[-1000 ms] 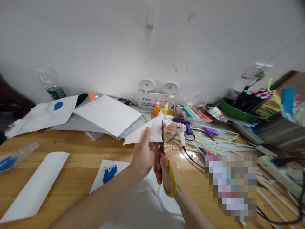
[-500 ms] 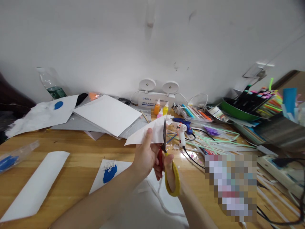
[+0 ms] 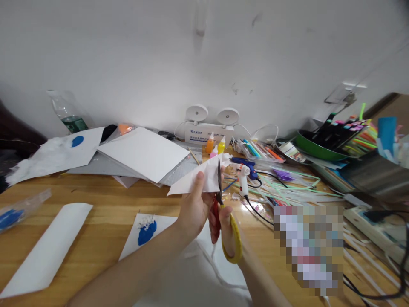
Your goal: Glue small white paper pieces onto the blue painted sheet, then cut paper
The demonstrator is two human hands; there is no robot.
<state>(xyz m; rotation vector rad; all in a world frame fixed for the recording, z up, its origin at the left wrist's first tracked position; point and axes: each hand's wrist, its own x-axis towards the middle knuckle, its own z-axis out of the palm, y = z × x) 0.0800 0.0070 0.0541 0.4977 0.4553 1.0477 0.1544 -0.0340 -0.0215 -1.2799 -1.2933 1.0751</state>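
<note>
My left hand (image 3: 194,209) is closed on a white piece of paper (image 3: 206,175), its thumb lying on top. Through the yellow and red handles of a pair of scissors (image 3: 235,241) go the fingers of my right hand (image 3: 225,226). The dark blades point away from me and cross the right part of the paper; how far they have cut cannot be made out. Below my forearms lies a white sheet (image 3: 159,279). To the left of it, a white card (image 3: 129,246) bears a blue patch with small white bits.
A white strip (image 3: 47,251) lies at the left. Behind are a white board (image 3: 143,151), a clear bottle (image 3: 68,113) and small paint bottles (image 3: 210,143). Glue guns (image 3: 243,177) with cords, pens (image 3: 255,150) and a green bowl (image 3: 319,147) of markers crowd the right.
The scissor handles have shifted slightly, and the blades sit a touch further left against the paper. My left hand keeps the same hold. Otherwise the view has barely moved.
</note>
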